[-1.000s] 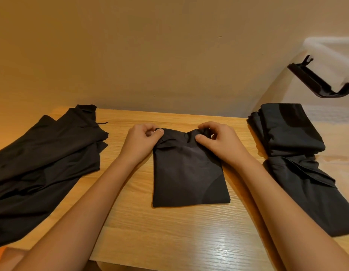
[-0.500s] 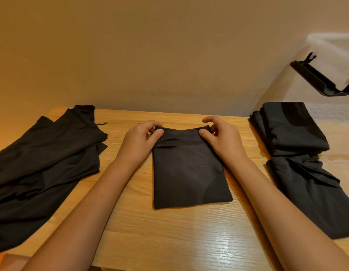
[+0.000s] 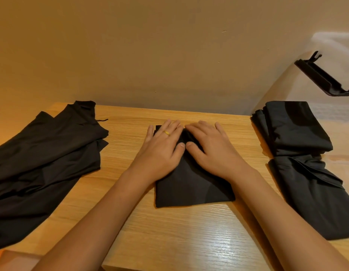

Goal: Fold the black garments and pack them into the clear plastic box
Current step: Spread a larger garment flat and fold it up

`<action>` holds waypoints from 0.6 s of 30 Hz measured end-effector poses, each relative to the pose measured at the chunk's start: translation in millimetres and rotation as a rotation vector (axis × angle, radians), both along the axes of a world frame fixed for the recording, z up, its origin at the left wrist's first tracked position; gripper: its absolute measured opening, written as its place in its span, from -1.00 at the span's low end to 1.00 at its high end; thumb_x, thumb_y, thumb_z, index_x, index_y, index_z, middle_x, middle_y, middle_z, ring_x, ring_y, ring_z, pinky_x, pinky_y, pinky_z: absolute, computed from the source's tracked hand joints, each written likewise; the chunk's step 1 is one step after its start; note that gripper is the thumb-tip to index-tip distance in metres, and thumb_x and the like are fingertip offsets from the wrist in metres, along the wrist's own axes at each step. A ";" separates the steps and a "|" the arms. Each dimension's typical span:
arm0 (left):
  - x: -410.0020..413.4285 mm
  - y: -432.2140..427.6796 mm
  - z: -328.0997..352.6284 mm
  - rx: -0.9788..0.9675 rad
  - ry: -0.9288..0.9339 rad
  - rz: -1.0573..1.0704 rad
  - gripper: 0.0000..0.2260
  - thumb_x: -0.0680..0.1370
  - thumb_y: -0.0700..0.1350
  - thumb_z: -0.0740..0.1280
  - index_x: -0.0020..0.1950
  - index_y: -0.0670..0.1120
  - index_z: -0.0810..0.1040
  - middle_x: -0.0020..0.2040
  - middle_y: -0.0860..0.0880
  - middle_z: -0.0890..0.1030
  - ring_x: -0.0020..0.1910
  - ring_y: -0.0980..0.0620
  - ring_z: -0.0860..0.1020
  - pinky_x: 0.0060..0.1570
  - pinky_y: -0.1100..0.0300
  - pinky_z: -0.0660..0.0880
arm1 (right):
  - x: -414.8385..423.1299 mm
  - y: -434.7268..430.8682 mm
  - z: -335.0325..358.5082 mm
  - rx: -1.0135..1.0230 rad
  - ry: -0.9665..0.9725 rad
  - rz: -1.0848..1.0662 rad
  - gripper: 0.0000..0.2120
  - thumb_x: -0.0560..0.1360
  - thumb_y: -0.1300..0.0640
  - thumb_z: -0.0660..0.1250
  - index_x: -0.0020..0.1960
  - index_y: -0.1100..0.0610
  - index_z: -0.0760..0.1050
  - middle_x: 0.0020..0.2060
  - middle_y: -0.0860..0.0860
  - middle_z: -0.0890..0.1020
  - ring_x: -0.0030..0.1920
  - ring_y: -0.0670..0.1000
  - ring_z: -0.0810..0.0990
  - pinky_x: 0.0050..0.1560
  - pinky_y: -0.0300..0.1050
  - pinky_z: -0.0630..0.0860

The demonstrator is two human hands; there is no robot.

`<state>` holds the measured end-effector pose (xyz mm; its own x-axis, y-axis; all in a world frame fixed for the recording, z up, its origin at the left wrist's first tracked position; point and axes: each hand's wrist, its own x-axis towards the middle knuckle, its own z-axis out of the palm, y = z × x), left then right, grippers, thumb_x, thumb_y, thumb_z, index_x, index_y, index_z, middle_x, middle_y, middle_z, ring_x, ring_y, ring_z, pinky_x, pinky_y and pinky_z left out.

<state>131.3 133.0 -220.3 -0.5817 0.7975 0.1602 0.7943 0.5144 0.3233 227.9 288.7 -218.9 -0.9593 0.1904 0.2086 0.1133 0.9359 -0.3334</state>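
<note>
A plain wall point(image 3: 150, 55) backed a wooden table point(image 3: 189, 231). A loose pile of black clothes point(image 3: 42, 157) lay spread over the table's left end. At the right end lay two folded black garments point(image 3: 298, 130), one behind the other and touching. The clear plastic box point(image 3: 336, 42) stood at the far right. Whether those two garments lay inside it could not be determined.

One folded black garment point(image 3: 189, 188) lay flat at the table's centre, well apart from both groups. The left hand point(image 3: 162, 151) and right hand point(image 3: 212, 151) rested side by side on its far half. Fingers were straight and flat, pressing the cloth and grasping nothing, thumbs nearly touching.

A black clip point(image 3: 322, 79) hung on the box wall. A gold ring point(image 3: 166, 133) sat on a left finger.
</note>
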 end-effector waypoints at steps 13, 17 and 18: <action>-7.6 -2.5 -15.7 -0.248 -0.061 0.057 -0.42 0.68 0.21 -0.05 0.66 0.08 -0.11 0.65 0.09 -0.20 0.62 0.00 -0.26 0.56 -0.19 -0.24 | -1.5 3.2 -12.5 0.048 -0.323 0.008 -0.37 0.67 -0.27 -0.08 0.66 -0.09 -0.11 0.65 -0.08 -0.12 0.63 -0.01 -0.23 0.58 0.10 -0.26; -11.2 -8.6 -17.1 -0.294 -0.068 0.131 -0.40 0.63 0.35 -0.08 0.63 0.25 -0.15 0.64 0.10 -0.23 0.62 -0.14 -0.23 0.53 -0.25 -0.28 | 4.3 12.3 -8.8 0.034 -0.377 0.018 -0.35 0.62 -0.35 -0.11 0.64 -0.18 -0.16 0.64 -0.11 -0.16 0.62 -0.04 -0.26 0.58 0.12 -0.29; -11.8 -10.0 -17.4 -0.297 -0.065 0.132 -0.40 0.62 0.36 -0.08 0.62 0.26 -0.15 0.65 0.10 -0.23 0.62 -0.13 -0.22 0.53 -0.25 -0.27 | 5.5 14.8 -8.0 0.030 -0.391 0.016 -0.34 0.61 -0.37 -0.11 0.63 -0.20 -0.17 0.64 -0.11 -0.16 0.62 -0.04 -0.27 0.57 0.12 -0.30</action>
<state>119.5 123.0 -237.7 -0.6844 0.7209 -0.1089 0.6971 0.6908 0.1920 233.4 303.5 -226.9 -0.9703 0.1741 -0.1677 0.2116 0.9473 -0.2406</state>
